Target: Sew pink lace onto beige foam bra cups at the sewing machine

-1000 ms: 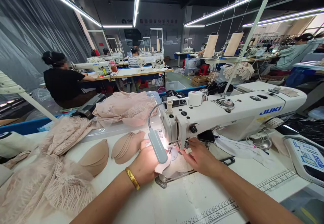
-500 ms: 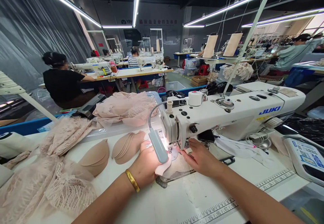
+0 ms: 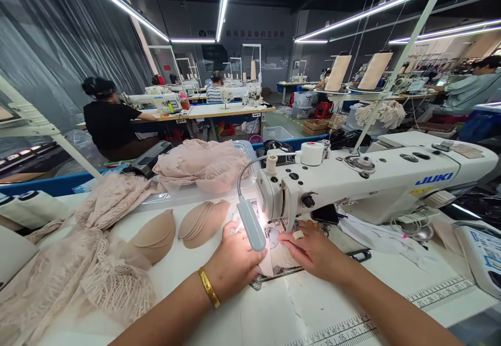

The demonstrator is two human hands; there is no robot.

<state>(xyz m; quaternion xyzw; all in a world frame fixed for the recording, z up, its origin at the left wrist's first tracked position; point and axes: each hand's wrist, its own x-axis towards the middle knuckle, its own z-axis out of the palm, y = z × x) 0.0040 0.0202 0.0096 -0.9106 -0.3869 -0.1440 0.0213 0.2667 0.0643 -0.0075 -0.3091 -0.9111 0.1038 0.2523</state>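
The white sewing machine [image 3: 364, 179] stands over the work, its needle area lit by a grey gooseneck lamp [image 3: 251, 224] that hides part of my left fingers. Beneath the lamp, a pale pink fabric piece [image 3: 266, 265] lies at the machine bed. My left hand [image 3: 235, 260], wearing a gold bangle [image 3: 209, 287], has its thumb and fingers closed on this piece at the left of the needle. On the other side, my right hand [image 3: 317, 254] pinches the fabric's right edge with thumb and forefinger, close to the presser foot, which is partly hidden.
Stacked beige cup pads [image 3: 154, 235] and more pads [image 3: 203, 224] lie left of my hands. Lace fabric [image 3: 113, 273] covers the left table, with a lace-filled clear tray [image 3: 168, 200] behind. A white strap-like cloth [image 3: 383, 234] and control panel [image 3: 479, 254] are at right.
The view has shifted left, so the scene sits further right. The pink piece has turned and lies flatter beside the needle; both hands stay at it.
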